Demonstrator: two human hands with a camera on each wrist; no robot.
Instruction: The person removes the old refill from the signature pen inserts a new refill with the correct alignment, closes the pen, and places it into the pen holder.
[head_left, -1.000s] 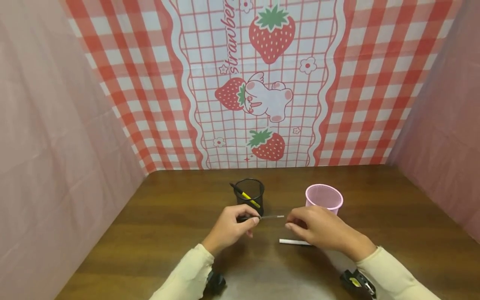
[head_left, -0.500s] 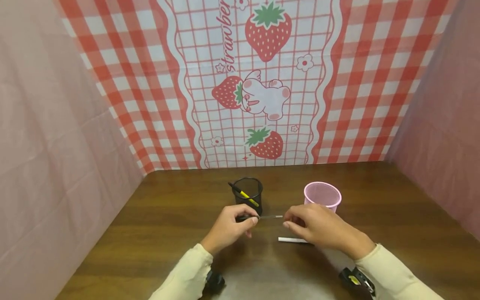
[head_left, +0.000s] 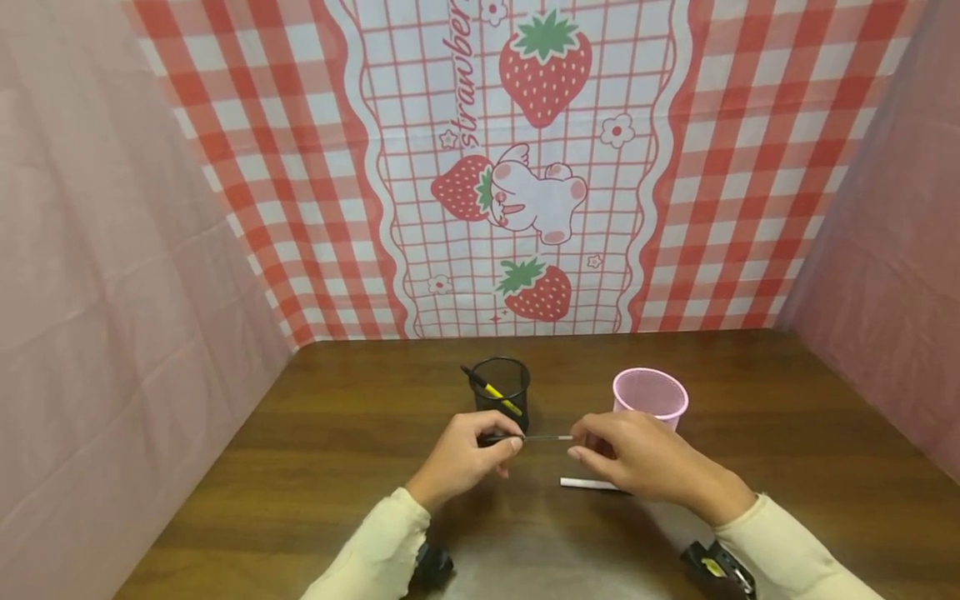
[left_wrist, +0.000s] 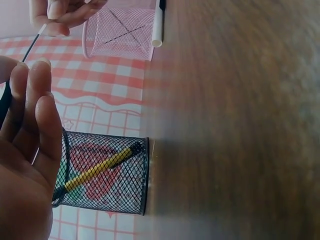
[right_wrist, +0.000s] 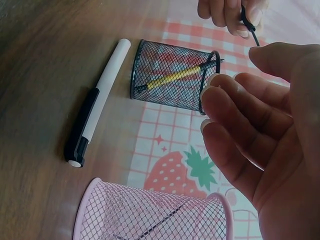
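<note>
Head view: pink mesh cup (head_left: 651, 396) stands behind right hand (head_left: 641, 454).

There are two hands (head_left: 463, 454) (head_left: 645, 457), two mesh cups (left_wrist: 117, 192) (head_left: 651, 393), one yellow-and-black pen (head_left: 495, 392), one white-and-black pen-shaped stick (right_wrist: 102, 95), one thin black-handled tool (head_left: 546, 437).

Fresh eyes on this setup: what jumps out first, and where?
Probably the red-and-white strawberry cloth hanging behind the table. Next, two mesh cups: the black cup beyond the left hand, with a yellow-and-black pen leaning inside, and the pink cup beyond the right hand. Then the thin rod the left hand pinches, pale tip toward the right hand.
</note>
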